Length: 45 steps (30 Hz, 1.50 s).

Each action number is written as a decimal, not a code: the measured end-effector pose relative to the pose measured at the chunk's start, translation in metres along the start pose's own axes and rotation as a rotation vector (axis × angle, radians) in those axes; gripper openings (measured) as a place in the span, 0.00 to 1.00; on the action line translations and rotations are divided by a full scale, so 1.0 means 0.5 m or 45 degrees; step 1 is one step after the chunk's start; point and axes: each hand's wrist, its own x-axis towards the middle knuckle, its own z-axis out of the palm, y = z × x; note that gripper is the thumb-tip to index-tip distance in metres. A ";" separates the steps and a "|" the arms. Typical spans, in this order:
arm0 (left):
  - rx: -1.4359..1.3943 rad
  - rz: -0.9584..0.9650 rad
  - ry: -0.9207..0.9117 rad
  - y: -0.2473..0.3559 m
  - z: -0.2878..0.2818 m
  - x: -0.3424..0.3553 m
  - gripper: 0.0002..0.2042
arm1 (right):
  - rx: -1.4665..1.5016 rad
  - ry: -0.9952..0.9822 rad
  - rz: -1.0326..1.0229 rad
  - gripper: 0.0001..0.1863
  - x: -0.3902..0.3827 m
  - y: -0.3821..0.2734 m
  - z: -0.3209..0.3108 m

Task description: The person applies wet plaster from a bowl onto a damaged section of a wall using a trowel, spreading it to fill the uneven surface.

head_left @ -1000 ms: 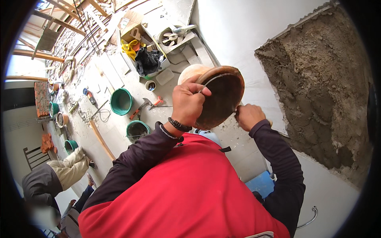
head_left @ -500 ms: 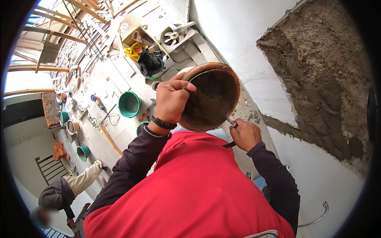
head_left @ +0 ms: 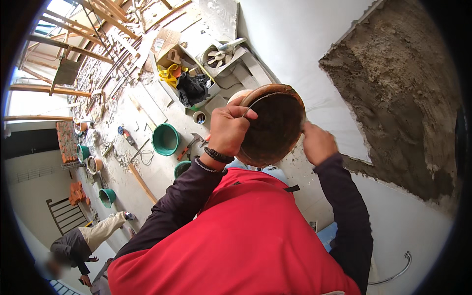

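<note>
My left hand (head_left: pixel 230 129) is closed in a tight pinch around the wire handle (head_left: pixel 260 97) of a brown-rimmed bucket (head_left: pixel 273 130), which hangs tilted in front of my chest, its mouth toward me. Dark grey-brown residue coats its inside. My right hand (head_left: pixel 318 144) is curled nearly into a fist just beside the bucket's right edge; I can't tell what its fingers have hold of.

Farther left on the floor, a green basin (head_left: pixel 165 139) stands near a hammer (head_left: pixel 194 142), and a pale cup (head_left: pixel 199 117) holds small, indistinct things. Beyond them, an open box (head_left: pixel 169 58) contains something yellow and a crumpled black bag (head_left: pixel 191 88).

Half a second ago my right hand was lower, with a metal shaft reaching from it into the bucket; now it is higher and farther right, and the bucket sits farther right too.

My left forearm partly covers a second green tub (head_left: pixel 182 168), so its contents are hard to make out. The bucket's bottom is in shadow.
</note>
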 end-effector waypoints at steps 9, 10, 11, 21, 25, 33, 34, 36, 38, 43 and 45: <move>-0.162 -0.171 0.057 0.015 -0.025 0.018 0.14 | 0.135 -0.055 -0.193 0.09 -0.082 -0.059 -0.038; -0.166 -0.187 0.045 0.018 -0.027 0.013 0.14 | 0.167 -0.036 -0.186 0.08 -0.086 -0.053 -0.052; -0.176 -0.153 0.034 0.022 -0.029 0.008 0.14 | 0.199 -0.018 -0.180 0.08 -0.088 -0.048 -0.064; -0.052 0.087 0.035 0.035 -0.012 0.012 0.13 | 0.278 -0.322 -0.495 0.18 -0.014 0.029 -0.062; -0.126 0.132 -0.001 0.060 -0.016 0.012 0.14 | 0.196 -0.294 0.135 0.16 -0.027 0.032 -0.149; -0.108 0.127 -0.045 0.060 -0.007 0.015 0.13 | 1.010 -0.738 0.351 0.16 0.006 -0.101 -0.049; -0.101 0.151 -0.035 0.063 -0.013 0.016 0.14 | 0.948 -0.520 0.195 0.16 0.000 -0.095 -0.035; -0.172 0.102 -0.007 0.065 -0.029 0.016 0.14 | 0.804 -0.101 -0.110 0.15 -0.039 -0.082 0.016; -0.209 0.085 0.023 0.071 -0.040 0.012 0.14 | 0.532 0.161 -0.099 0.13 -0.061 -0.101 0.021; -0.211 0.071 0.022 0.070 -0.046 0.007 0.14 | 0.494 0.203 -0.006 0.14 -0.071 -0.106 0.035; -0.157 0.078 0.032 0.063 -0.048 0.004 0.14 | 0.649 0.048 0.001 0.14 -0.073 -0.104 0.019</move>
